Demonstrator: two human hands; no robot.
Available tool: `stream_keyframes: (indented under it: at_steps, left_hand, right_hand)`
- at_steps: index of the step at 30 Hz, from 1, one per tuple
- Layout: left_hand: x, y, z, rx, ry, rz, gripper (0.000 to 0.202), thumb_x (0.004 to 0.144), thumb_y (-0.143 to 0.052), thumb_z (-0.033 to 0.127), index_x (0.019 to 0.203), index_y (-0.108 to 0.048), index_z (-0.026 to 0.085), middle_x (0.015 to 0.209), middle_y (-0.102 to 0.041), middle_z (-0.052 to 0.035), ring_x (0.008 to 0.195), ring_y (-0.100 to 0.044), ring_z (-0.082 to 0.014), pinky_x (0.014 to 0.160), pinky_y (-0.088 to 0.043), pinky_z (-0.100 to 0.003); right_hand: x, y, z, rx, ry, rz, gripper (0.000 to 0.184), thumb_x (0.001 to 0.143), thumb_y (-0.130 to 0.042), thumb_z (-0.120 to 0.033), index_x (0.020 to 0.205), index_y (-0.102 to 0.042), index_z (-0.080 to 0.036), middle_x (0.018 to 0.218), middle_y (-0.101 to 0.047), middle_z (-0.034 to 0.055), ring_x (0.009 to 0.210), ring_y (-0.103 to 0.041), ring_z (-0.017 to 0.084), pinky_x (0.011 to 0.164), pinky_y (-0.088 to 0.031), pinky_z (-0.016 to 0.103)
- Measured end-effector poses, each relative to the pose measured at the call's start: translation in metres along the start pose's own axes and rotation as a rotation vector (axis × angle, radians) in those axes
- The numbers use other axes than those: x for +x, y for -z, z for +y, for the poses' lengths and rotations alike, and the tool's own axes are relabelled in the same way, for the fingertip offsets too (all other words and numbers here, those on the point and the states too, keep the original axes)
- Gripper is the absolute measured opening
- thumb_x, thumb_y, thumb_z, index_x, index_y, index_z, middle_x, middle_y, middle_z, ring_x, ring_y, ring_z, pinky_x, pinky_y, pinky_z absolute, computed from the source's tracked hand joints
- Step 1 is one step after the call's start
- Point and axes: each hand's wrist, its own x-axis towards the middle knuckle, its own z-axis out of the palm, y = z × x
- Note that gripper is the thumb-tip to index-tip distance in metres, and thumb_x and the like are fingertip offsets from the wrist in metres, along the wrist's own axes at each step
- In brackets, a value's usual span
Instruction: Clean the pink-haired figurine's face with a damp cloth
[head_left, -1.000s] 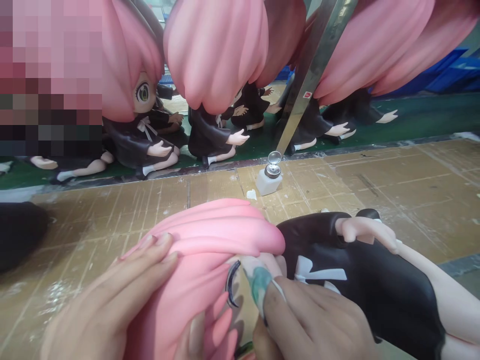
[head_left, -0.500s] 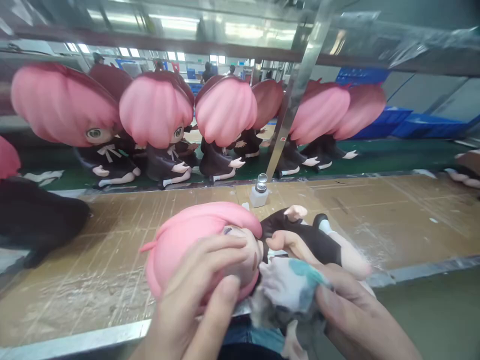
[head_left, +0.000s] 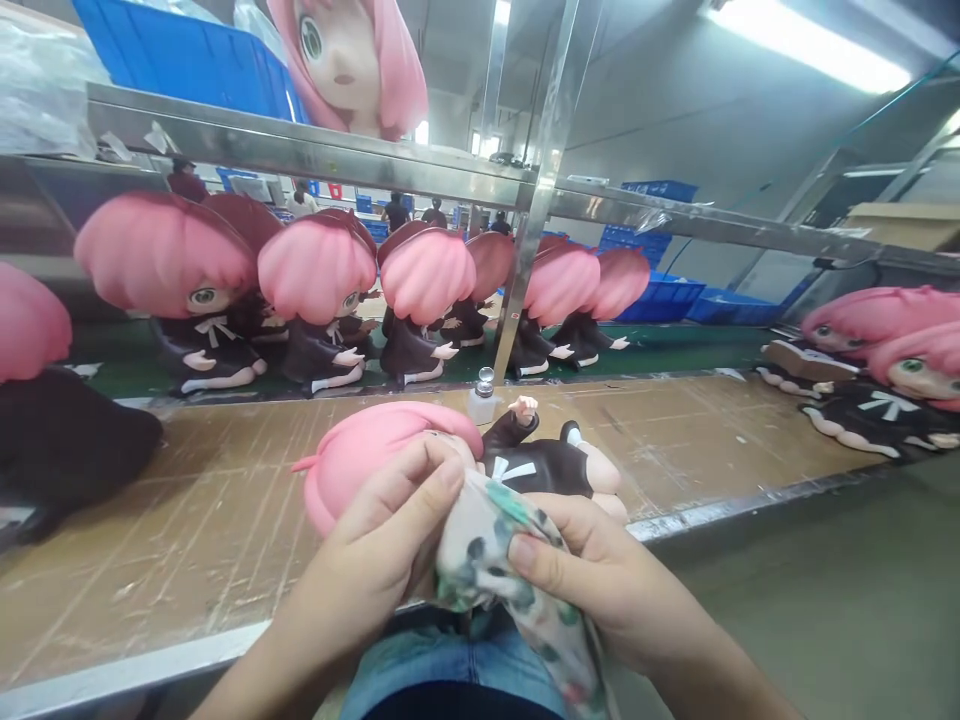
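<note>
Between my hands is a patterned cloth (head_left: 480,540), white with green and dark spots, its lower end hanging over my lap. My left hand (head_left: 397,510) pinches its upper left corner. On the right side, my right hand (head_left: 577,560) grips the cloth between thumb and fingers. Behind them a pink-haired figurine (head_left: 375,440) in a black dress with a white bow lies on its back on the bench, head to the left. My hands and the cloth hide part of its face and body. Just beyond it stands a small white pump bottle (head_left: 482,400) with a metal top.
Several similar figurines (head_left: 427,280) sit in a row on the green belt (head_left: 675,345) behind the brown bench (head_left: 690,430). More figurines (head_left: 892,370) lie at the right. A metal post (head_left: 525,270) and shelf cross the view. People are in the background.
My left hand has come off the figurine's head and now pinches the cloth, which is spread between both hands. The view has tilted up, showing the shelf and the figurines at right.
</note>
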Motion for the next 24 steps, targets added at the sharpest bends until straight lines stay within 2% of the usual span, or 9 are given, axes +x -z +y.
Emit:
stream_keyframes:
  at_steps: [3, 5, 11, 16, 18, 21, 22, 24]
  left_hand:
    - [-0.005, 0.002, 0.004, 0.029, -0.081, 0.010, 0.030, 0.093, -0.061, 0.049, 0.086, -0.056, 0.020, 0.079, -0.051, 0.0022, 0.067, -0.042, -0.0074, 0.058, -0.037, -0.013]
    - [-0.006, 0.004, 0.006, 0.020, -0.148, 0.042, 0.031, 0.092, -0.064, 0.047, 0.081, -0.055, 0.020, 0.074, -0.050, 0.0038, 0.063, -0.039, -0.0060, 0.054, -0.034, -0.011]
    - [-0.007, 0.014, 0.008, -0.118, -0.135, 0.117, 0.029, 0.089, -0.070, 0.042, 0.076, -0.057, 0.019, 0.063, -0.044, 0.0052, 0.054, -0.035, -0.0043, 0.048, -0.029, -0.011]
    - [-0.002, 0.042, 0.009, -0.113, -0.092, -0.035, 0.026, 0.091, -0.066, 0.044, 0.081, -0.058, 0.022, 0.068, -0.054, 0.0041, 0.055, -0.043, -0.0056, 0.050, -0.036, -0.012]
    - [-0.001, 0.050, 0.010, -0.114, -0.036, -0.053, 0.026, 0.091, -0.065, 0.047, 0.083, -0.058, 0.023, 0.070, -0.057, 0.0033, 0.057, -0.046, -0.0065, 0.051, -0.038, -0.013]
    - [-0.001, 0.051, 0.010, -0.065, -0.003, 0.048, 0.036, 0.087, -0.067, 0.056, 0.080, -0.057, 0.022, 0.067, -0.056, 0.0031, 0.055, -0.044, -0.0070, 0.051, -0.036, -0.016]
    - [-0.002, 0.049, 0.008, 0.011, -0.043, 0.118, 0.037, 0.087, -0.066, 0.056, 0.078, -0.056, 0.022, 0.065, -0.055, 0.0036, 0.055, -0.044, -0.0072, 0.051, -0.035, -0.016]
    - [-0.002, 0.042, -0.002, 0.251, -0.234, 0.277, 0.028, 0.093, -0.059, 0.049, 0.081, -0.058, 0.024, 0.065, -0.055, 0.0044, 0.057, -0.046, -0.0090, 0.053, -0.037, -0.019]
  right_hand:
    - [0.007, -0.014, -0.001, 0.228, -0.040, -0.046, 0.029, 0.083, -0.075, -0.041, 0.088, -0.067, -0.013, 0.073, -0.058, -0.0008, 0.068, -0.052, 0.008, 0.067, -0.041, 0.019]
    - [0.015, -0.024, 0.000, 0.350, -0.069, -0.087, 0.027, 0.082, -0.075, -0.039, 0.088, -0.070, -0.013, 0.070, -0.060, -0.0003, 0.063, -0.053, 0.007, 0.068, -0.043, 0.019]
    - [0.036, -0.042, 0.012, 0.493, -0.108, -0.098, 0.028, 0.085, -0.073, -0.036, 0.094, -0.073, -0.009, 0.069, -0.065, 0.0042, 0.060, -0.057, 0.009, 0.064, -0.044, 0.021]
    - [0.049, -0.055, 0.018, 0.548, -0.094, -0.064, 0.031, 0.084, -0.073, -0.037, 0.099, -0.072, -0.010, 0.078, -0.070, 0.0073, 0.074, -0.067, 0.018, 0.084, -0.050, 0.033]
    - [0.053, -0.060, 0.021, 0.559, -0.089, -0.043, 0.034, 0.083, -0.074, -0.040, 0.100, -0.072, -0.012, 0.082, -0.070, 0.0086, 0.080, -0.069, 0.021, 0.086, -0.052, 0.037]
    - [0.057, -0.067, 0.026, 0.509, -0.076, 0.013, 0.043, 0.079, -0.075, -0.052, 0.100, -0.072, -0.015, 0.083, -0.070, 0.0100, 0.086, -0.069, 0.025, 0.083, -0.055, 0.040]
    - [0.057, -0.069, 0.028, 0.470, -0.065, 0.043, 0.047, 0.078, -0.073, -0.058, 0.099, -0.072, -0.016, 0.082, -0.070, 0.0103, 0.087, -0.069, 0.026, 0.082, -0.056, 0.041]
    - [0.058, -0.072, 0.033, 0.384, -0.031, 0.127, 0.053, 0.076, -0.069, -0.068, 0.096, -0.073, -0.019, 0.079, -0.068, 0.0098, 0.088, -0.068, 0.028, 0.080, -0.057, 0.043]
